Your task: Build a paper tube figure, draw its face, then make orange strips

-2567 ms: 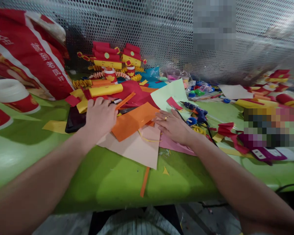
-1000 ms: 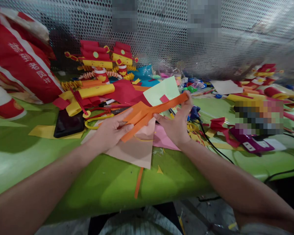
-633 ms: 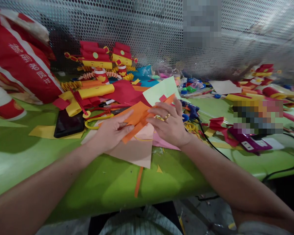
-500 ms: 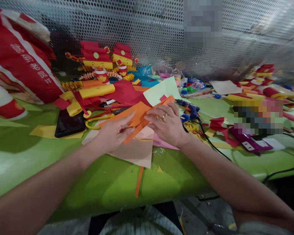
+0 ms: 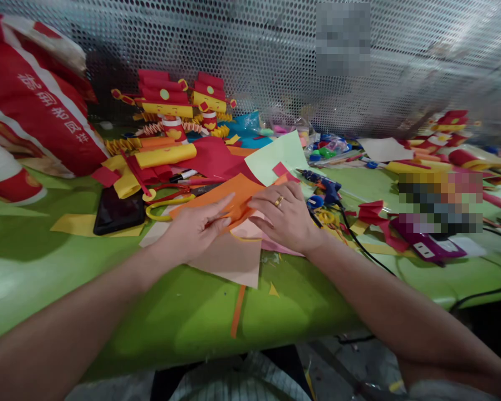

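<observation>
Between my hands is a sheet of orange paper [image 5: 234, 192], bent over along one part. My left hand [image 5: 196, 231] grips its near left side, thumb and fingers closed on it. My right hand [image 5: 286, 214], with a ring on one finger, has its fingers curled on the paper's right part. Under them lie a beige sheet [image 5: 229, 262] and pink paper. Scissors with yellow and red handles [image 5: 162, 209] rest just left of the orange paper, their blades partly covered. A pale green sheet [image 5: 275, 156] lies behind it.
A black phone [image 5: 119, 210] and a red-and-white paper cup [image 5: 8, 175] are on the left. Finished paper figures [image 5: 165, 103] stand at the back. To the right are a blue glue gun [image 5: 328, 186], its black cord and a purple power strip [image 5: 428, 239].
The orange paper's right part has been bent inward, so less of it sticks out past my right hand. My right hand has shifted slightly; my left hand stays nearly in place.
</observation>
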{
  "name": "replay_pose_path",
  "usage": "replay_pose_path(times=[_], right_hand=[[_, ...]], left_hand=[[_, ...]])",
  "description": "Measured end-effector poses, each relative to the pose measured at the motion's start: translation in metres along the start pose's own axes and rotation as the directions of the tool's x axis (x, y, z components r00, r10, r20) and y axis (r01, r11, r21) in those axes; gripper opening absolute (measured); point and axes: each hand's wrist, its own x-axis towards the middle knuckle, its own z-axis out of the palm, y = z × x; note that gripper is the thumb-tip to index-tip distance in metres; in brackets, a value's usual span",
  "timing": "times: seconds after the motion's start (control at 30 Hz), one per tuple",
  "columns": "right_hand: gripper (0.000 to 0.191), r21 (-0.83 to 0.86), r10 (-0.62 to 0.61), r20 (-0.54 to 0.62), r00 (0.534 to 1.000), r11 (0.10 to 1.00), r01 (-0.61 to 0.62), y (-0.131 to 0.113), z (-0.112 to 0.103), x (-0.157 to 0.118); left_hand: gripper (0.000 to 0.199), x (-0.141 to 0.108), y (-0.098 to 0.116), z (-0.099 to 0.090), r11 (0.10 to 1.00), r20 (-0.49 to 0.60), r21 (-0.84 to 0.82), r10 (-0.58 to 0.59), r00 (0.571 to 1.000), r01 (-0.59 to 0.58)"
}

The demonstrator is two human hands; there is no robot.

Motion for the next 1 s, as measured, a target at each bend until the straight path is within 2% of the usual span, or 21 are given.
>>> replay_pose_path(times=[0.13,0.37,0.7,0.8,0.9,1.0], right_hand=[[0.018,0.033,-0.029,0.038,0.999,0.999,0.028,-0.001,0.002,0.001],[0.022,0.005,-0.043,-0.029,0.999,0.999,0.043,-0.001,0.001,0.001],[0.018,-0.027,-0.035,-0.056,0.998,0.999,0.034,0.001,0.001,-0.001],[0.011,-0.019,-0.006,-0.132,0.991,1.000,0.004,0.000,0.001,-0.002],[0.006,-0.038,0.006,-0.225,0.974,0.999,-0.015,-0.001,0.001,-0.002],[0.005,-0.071,-0.019,-0.211,0.977,0.997,0.004,-0.001,0.002,-0.003]], left_hand=[[0.043,-0.001,0.002,0.002,0.999,-0.014,0.023,0.034,0.999,-0.033],[0.044,-0.001,0.001,0.001,0.998,-0.053,0.055,0.014,0.999,-0.011],[0.041,-0.001,0.002,0.001,0.996,-0.064,-0.083,-0.022,0.998,0.017],[0.037,0.000,0.000,0.001,0.981,-0.064,-0.191,-0.055,0.996,0.041],[0.036,0.002,-0.005,0.002,0.905,-0.033,-0.408,-0.144,0.989,0.118],[0.040,0.004,-0.009,0.002,0.689,0.124,-0.673,-0.254,0.959,0.270]])
